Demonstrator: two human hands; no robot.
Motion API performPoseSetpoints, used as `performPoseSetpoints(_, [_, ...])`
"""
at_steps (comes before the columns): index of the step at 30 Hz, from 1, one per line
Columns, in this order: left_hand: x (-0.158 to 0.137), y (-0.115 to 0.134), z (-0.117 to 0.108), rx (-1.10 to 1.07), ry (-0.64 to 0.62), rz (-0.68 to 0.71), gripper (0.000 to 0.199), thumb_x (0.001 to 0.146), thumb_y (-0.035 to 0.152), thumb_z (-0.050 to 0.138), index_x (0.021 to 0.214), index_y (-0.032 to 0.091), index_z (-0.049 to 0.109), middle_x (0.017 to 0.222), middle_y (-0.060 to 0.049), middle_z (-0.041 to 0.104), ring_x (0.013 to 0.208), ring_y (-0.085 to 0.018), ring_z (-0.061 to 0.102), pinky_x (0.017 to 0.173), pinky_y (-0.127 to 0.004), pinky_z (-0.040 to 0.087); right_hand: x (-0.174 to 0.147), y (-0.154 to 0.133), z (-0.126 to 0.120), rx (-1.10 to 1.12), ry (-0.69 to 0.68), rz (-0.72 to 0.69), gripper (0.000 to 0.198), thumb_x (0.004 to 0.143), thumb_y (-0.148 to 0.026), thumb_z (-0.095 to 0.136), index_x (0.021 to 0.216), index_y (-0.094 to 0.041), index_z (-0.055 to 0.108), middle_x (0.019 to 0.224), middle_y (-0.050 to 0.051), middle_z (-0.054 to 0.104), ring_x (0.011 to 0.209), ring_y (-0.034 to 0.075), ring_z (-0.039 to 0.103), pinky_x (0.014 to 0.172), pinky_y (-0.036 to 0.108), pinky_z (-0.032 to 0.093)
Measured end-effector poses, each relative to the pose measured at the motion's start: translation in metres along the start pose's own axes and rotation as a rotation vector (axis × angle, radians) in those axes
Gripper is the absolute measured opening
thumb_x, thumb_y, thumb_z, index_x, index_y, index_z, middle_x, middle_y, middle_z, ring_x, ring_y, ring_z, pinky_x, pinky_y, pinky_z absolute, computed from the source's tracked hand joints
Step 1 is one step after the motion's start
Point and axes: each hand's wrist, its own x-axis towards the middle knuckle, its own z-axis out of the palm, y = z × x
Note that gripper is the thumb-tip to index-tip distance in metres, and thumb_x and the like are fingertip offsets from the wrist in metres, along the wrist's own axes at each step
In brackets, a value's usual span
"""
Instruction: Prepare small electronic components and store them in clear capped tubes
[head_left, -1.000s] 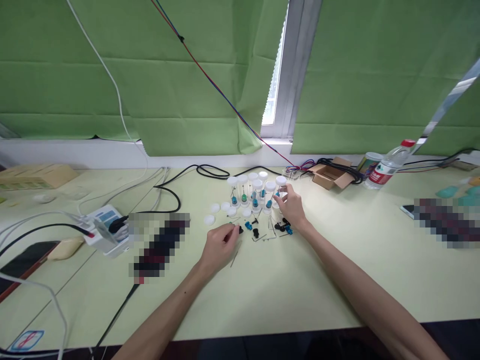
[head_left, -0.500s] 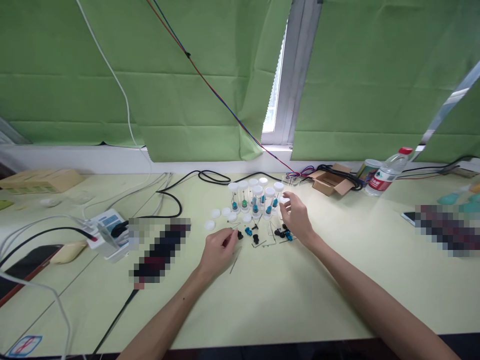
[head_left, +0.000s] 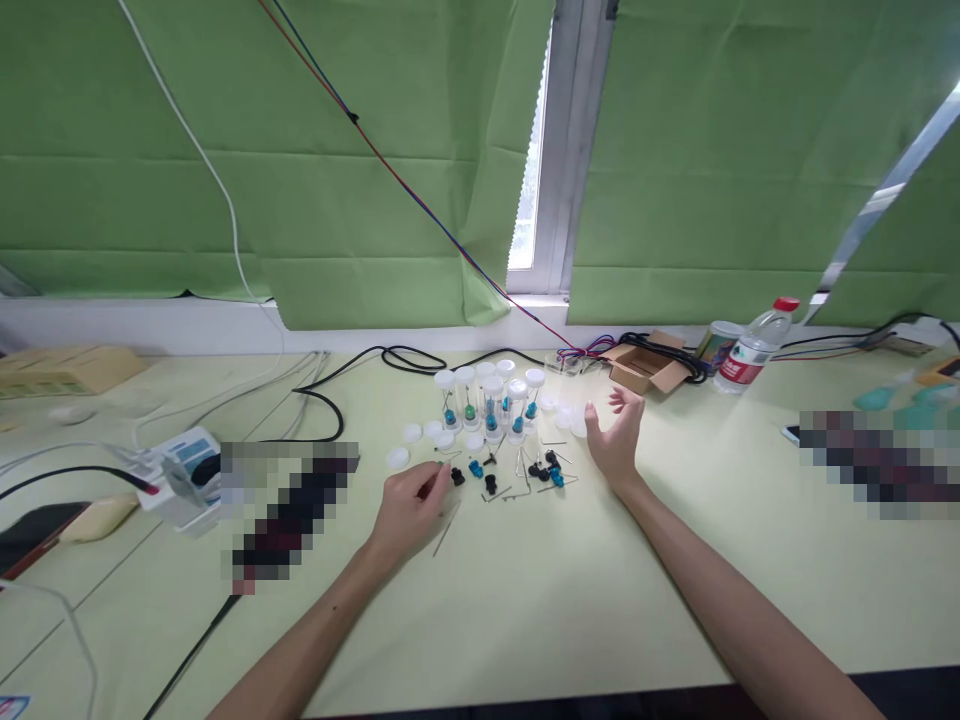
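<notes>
My left hand (head_left: 411, 508) rests on the table with its fingers curled together; what they hold, if anything, is hidden. Just right of its fingertips lies a black knob-like piece (head_left: 457, 477). My right hand (head_left: 616, 440) has thumb and fingers apart, with nothing visible between them. Beside its thumb are whitish translucent round pieces (head_left: 576, 420). Clear capped tubes (head_left: 492, 410) stand between the hands, holding blue or green pieces with metal rods. In front of them lie loose blue pieces (head_left: 475, 468), black pieces (head_left: 538, 472) and bent metal rods (head_left: 517, 492).
Loose white caps (head_left: 398, 458) lie left of the tubes. An open cardboard box (head_left: 646, 368), a water bottle (head_left: 756, 348) and black cables stand at the back right. A white power strip (head_left: 180, 480) with cords is at the left. Green curtains (head_left: 375, 200) hang behind.
My right hand has drawn away to the right from the tubes, and its fingers have spread. My left hand stays by the black piece. The whole view has shifted slightly.
</notes>
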Motion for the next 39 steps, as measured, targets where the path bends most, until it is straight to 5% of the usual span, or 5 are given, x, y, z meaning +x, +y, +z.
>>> performPoseSetpoints(5, [0.001, -0.003, 0.001, 0.017, 0.009, -0.006, 0.034, 0.090, 0.026, 0.051, 0.058, 0.016, 0.052, 0.051, 0.004, 0.038, 0.049, -0.009, 0.032, 0.051, -0.024, 0.029, -0.004, -0.005, 0.006, 0.067, -0.136, 0.033, 0.045, 0.084, -0.038, 0.057, 0.121, -0.019, 0.042, 0.105, 0.010, 0.048, 0.092, 0.024, 0.051, 0.078, 0.042, 0.047])
performPoseSetpoints(16, [0.001, -0.003, 0.001, 0.065, 0.014, -0.004, 0.034, 0.090, 0.027, 0.051, 0.057, 0.015, 0.053, 0.049, 0.005, 0.040, 0.047, -0.008, 0.033, 0.051, -0.023, 0.029, -0.007, 0.001, 0.011, 0.061, -0.164, 0.093, 0.051, 0.078, -0.035, 0.062, 0.121, -0.020, 0.040, 0.106, 0.009, 0.050, 0.094, 0.025, 0.051, 0.080, 0.042, 0.047])
performPoseSetpoints(23, [0.001, -0.003, 0.001, 0.076, 0.033, 0.021, 0.034, 0.089, 0.025, 0.051, 0.057, 0.016, 0.054, 0.049, 0.004, 0.041, 0.047, -0.008, 0.034, 0.050, -0.023, 0.029, -0.007, -0.001, 0.010, 0.038, -0.229, 0.141, 0.022, 0.082, -0.030, 0.054, 0.101, -0.019, 0.050, 0.084, 0.004, 0.057, 0.084, 0.024, 0.051, 0.077, 0.039, 0.044])
performPoseSetpoints(32, [0.006, 0.000, 0.000, 0.212, -0.013, 0.493, 0.032, 0.088, 0.015, 0.052, 0.057, 0.019, 0.047, 0.049, 0.005, 0.039, 0.045, -0.009, 0.034, 0.048, -0.029, 0.023, -0.008, -0.020, 0.003, 0.065, -0.042, 0.091, 0.016, 0.091, -0.037, 0.049, 0.088, -0.022, 0.047, 0.081, 0.004, 0.057, 0.082, 0.023, 0.052, 0.080, 0.040, 0.044])
performPoseSetpoints(39, [0.043, 0.006, 0.018, 0.202, 0.011, 0.504, 0.034, 0.089, 0.017, 0.050, 0.056, 0.019, 0.044, 0.048, 0.005, 0.037, 0.044, -0.010, 0.033, 0.048, -0.029, 0.021, -0.018, -0.034, 0.000, 0.142, -0.171, 0.045, 0.016, 0.091, -0.038, 0.052, 0.093, -0.022, 0.049, 0.086, 0.004, 0.055, 0.086, 0.022, 0.053, 0.078, 0.037, 0.045])
